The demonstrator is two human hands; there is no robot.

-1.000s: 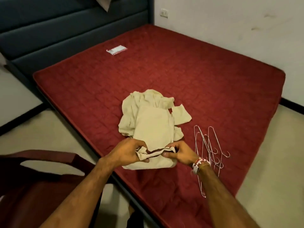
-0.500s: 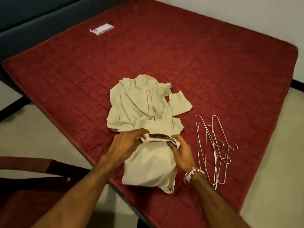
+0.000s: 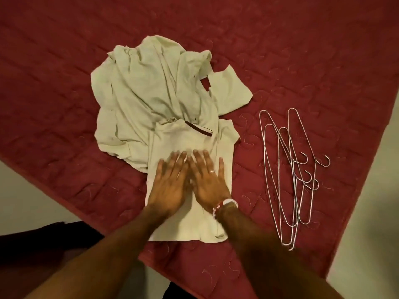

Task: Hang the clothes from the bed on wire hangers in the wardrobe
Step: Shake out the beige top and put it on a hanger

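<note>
Left hand (image 3: pixel 170 186) and right hand (image 3: pixel 208 182) press flat, fingers straight, on the shirt (image 3: pixel 183 141) by the mattress (image 3: pixel 302 61) edge. Push too hard and it could slide off!

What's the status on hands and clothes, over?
Left hand and right hand open, flat on the folded cream garment. Wire hangers lie apart, to its right. Nothing in the way.

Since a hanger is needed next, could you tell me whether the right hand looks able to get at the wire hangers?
Probably yes. The right hand lies flat on the cream garment, holding nothing, and the wire hangers lie beside it on the mattress with nothing between.
</note>
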